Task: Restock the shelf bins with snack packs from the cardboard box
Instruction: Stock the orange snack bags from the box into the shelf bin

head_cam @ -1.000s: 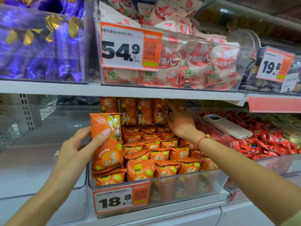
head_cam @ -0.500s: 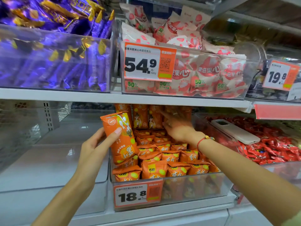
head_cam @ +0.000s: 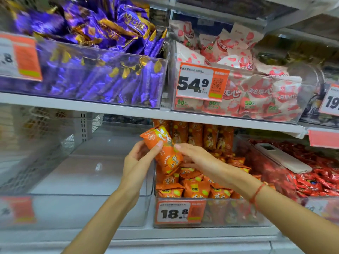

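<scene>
Right hand [head_cam: 200, 158] pulled back to orange pack [head_cam: 163, 149], fingers flat | left hand [head_cam: 139, 158] grip holds it

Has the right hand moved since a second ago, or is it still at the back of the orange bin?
Yes. The right hand has pulled forward from the standing packs at the back of the bin and now reaches left to the orange pack in the left hand.

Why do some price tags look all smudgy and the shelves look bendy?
In the head view, the tags at the far left and lower left are blurred beyond reading, while the 54.9 tag and 18.8 tag near the middle stay readable; the wide-angle lens makes the shelf edge slant and bow; the clear bin fronts show pale glare.
</scene>
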`<state>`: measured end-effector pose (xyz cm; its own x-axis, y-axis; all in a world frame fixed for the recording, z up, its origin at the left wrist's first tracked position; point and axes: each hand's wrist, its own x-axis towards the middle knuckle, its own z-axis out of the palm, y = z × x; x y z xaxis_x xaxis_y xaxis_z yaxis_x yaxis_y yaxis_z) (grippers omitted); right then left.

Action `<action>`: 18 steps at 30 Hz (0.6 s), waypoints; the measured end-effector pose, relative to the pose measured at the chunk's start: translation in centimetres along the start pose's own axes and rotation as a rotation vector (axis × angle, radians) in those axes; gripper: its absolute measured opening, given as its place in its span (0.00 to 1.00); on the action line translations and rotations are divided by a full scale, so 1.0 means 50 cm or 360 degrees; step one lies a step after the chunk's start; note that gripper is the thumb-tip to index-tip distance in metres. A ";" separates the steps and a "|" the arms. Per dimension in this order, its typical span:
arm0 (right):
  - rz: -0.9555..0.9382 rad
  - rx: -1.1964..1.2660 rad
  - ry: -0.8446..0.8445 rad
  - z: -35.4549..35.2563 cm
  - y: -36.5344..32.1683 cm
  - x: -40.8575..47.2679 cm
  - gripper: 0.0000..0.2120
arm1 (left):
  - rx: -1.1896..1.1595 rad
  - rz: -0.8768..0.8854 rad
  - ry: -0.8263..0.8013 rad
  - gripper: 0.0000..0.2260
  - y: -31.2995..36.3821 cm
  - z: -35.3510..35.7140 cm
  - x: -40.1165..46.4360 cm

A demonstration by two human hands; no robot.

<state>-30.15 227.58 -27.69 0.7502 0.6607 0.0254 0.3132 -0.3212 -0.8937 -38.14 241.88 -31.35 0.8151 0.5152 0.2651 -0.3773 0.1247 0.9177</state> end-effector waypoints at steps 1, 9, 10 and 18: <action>0.0025 0.0023 -0.0038 0.010 -0.002 -0.014 0.20 | -0.0009 0.0013 0.0017 0.17 0.002 -0.002 -0.002; 0.0221 0.1162 0.0265 0.018 -0.029 -0.077 0.20 | -0.0192 -0.0096 0.0205 0.11 0.064 0.003 -0.038; 0.0216 0.1210 0.0359 0.016 -0.032 -0.082 0.16 | -0.0103 -0.0144 0.0125 0.13 0.072 0.002 -0.050; 0.0361 0.0833 0.0326 0.025 -0.040 -0.148 0.19 | 0.0316 -0.0092 -0.0126 0.17 0.080 -0.012 -0.124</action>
<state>-37.05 224.17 -26.65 0.8780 0.4539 -0.1523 -0.1567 -0.0282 -0.9873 -44.96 239.67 -29.50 0.8678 0.4426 0.2257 -0.2413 -0.0217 0.9702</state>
